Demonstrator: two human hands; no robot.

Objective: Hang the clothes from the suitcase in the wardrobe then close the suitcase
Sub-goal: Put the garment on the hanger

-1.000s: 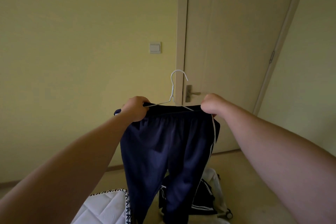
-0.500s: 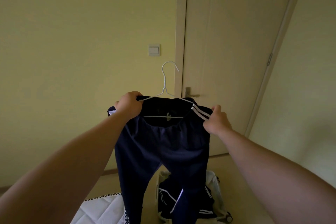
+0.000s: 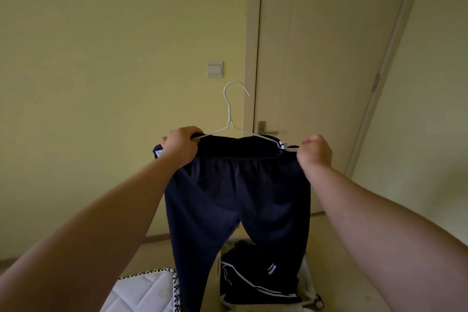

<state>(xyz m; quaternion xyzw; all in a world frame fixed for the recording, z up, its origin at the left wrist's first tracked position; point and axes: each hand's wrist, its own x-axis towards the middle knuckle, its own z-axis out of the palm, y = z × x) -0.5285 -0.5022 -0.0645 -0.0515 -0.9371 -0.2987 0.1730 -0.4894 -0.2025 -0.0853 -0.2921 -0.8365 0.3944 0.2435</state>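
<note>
Gripping navy striped trousers [image 3: 235,197] on wire hanger [image 3: 230,114]: left hand [image 3: 179,147], right hand [image 3: 315,154].

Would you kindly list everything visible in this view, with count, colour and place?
trousers: one, navy with white side stripes, held up mid-frame on the hanger
hanger: one, white wire, hook upward, carrying the waistband
suitcase: one, pale, open on the floor below the trousers
dark clothes: a pile, count unclear, dark with white stripes, inside the suitcase
quilted panel: one, white with black stitching, bottom left beside the suitcase
door: one, cream, behind the hanger
door handle: one, metal, at the door's left edge
light switch: one, pale, on the wall left of the door
left hand: one, grips the waistband's left end
right hand: one, grips the waistband's right end
</note>
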